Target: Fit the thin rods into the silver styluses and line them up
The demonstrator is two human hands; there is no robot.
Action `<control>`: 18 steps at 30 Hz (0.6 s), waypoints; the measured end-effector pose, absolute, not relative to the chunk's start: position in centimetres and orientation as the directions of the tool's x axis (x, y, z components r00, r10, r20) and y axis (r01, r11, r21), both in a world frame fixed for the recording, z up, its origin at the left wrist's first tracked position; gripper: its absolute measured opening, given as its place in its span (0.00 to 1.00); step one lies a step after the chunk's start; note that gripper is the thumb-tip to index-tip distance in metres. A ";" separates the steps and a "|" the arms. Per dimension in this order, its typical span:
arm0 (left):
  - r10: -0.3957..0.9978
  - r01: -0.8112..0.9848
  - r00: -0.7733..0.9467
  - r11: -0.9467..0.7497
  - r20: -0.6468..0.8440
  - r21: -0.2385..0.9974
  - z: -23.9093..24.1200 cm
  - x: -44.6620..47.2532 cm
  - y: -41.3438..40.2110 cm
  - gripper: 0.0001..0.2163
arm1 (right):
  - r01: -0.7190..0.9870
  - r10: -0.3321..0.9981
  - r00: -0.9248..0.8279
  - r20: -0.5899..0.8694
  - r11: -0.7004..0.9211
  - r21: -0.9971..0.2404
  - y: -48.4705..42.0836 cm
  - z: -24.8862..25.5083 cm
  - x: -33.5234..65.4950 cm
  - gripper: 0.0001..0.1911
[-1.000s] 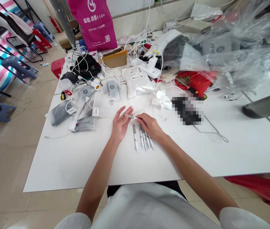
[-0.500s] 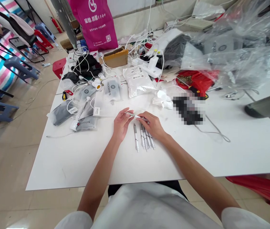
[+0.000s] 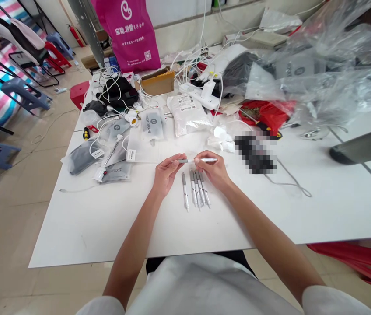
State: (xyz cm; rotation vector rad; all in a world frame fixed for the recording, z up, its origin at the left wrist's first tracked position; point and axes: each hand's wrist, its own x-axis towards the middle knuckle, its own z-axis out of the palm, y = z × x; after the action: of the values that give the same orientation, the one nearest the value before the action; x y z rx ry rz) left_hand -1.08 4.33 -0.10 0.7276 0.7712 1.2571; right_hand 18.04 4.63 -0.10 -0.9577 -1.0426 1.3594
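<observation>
Slim white-and-grey pen (image 3: 187, 161) lies level between both hands, its grey end pinched by the left hand (image 3: 166, 173), its white end by the right hand (image 3: 213, 171), just above a fanned row of matching pens (image 3: 197, 190) on the white table (image 3: 106, 232).

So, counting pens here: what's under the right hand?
Just below the right hand lie the upper ends of white pens; anything directly under its palm is hidden.
</observation>
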 end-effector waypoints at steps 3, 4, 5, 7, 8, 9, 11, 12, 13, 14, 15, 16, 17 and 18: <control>0.977 -0.523 0.181 0.191 -0.111 0.831 0.1 -0.7 4.0 0.16 | -0.455 0.998 0.069 0.009 0.039 -0.890 5.6 -0.2 18.5 0.18; 0.975 -0.525 0.189 0.198 -0.114 0.828 0.1 -0.6 4.0 0.16 | -0.496 0.996 0.084 -0.002 0.040 -0.867 5.9 -0.1 18.7 0.19; 0.974 -0.530 0.194 0.202 -0.115 0.823 0.2 -0.7 4.0 0.17 | -0.527 0.997 0.079 -0.013 0.030 -0.850 6.2 0.0 19.0 0.19; 0.975 -0.552 0.191 0.202 -0.113 0.809 0.3 -0.9 4.2 0.18 | -0.563 0.999 0.038 -0.030 -0.004 -0.826 6.5 0.3 19.5 0.19; 0.976 -0.570 0.184 0.200 -0.114 0.797 0.3 -1.1 4.3 0.19 | -0.574 0.999 0.014 -0.033 -0.019 -0.819 6.6 0.4 19.9 0.19; 0.977 -0.591 0.176 0.200 -0.117 0.782 0.2 -1.4 4.4 0.19 | -0.587 0.999 -0.002 -0.033 -0.028 -0.809 6.7 0.5 20.3 0.20; 0.978 -0.639 0.161 0.207 -0.134 0.741 0.1 -1.9 4.7 0.18 | -0.641 0.999 -0.022 -0.035 -0.041 -0.766 6.7 0.5 21.3 0.24; 0.977 -0.662 0.155 0.214 -0.148 0.718 0.0 -2.1 4.8 0.18 | -0.676 0.999 -0.031 -0.037 -0.048 -0.735 6.6 0.4 21.8 0.27; 0.975 -0.681 0.147 0.220 -0.164 0.698 -0.1 -2.4 4.9 0.17 | -0.711 0.999 -0.037 -0.039 -0.053 -0.701 6.6 0.2 22.4 0.30; 0.974 -0.696 0.135 0.223 -0.181 0.682 -0.2 -2.5 5.0 0.17 | -0.743 0.998 -0.038 -0.040 -0.055 -0.668 6.5 0.0 22.9 0.32; 0.973 -0.706 0.122 0.224 -0.196 0.672 -0.2 -2.7 5.0 0.17 | -0.772 0.999 -0.035 -0.041 -0.053 -0.634 6.5 -0.2 23.4 0.34; 0.972 -0.711 0.109 0.222 -0.208 0.668 -0.2 -2.7 5.1 0.17 | -0.800 0.999 -0.030 -0.042 -0.049 -0.598 6.5 -0.5 23.9 0.34; 0.971 -0.712 0.096 0.220 -0.217 0.667 -0.2 -2.8 5.1 0.17 | -0.827 0.999 -0.025 -0.039 -0.043 -0.560 6.5 -0.7 24.3 0.35; 0.971 -0.712 0.089 0.218 -0.223 0.667 -0.2 -2.8 5.1 0.17 | -0.853 0.999 -0.023 -0.036 -0.039 -0.521 6.5 -0.9 24.6 0.34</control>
State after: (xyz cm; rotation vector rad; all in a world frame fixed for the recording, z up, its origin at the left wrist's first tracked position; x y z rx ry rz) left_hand -2.81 5.06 -0.22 0.4435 0.7178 1.3144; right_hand 24.55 6.49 -0.91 -0.4542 -0.4099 1.5599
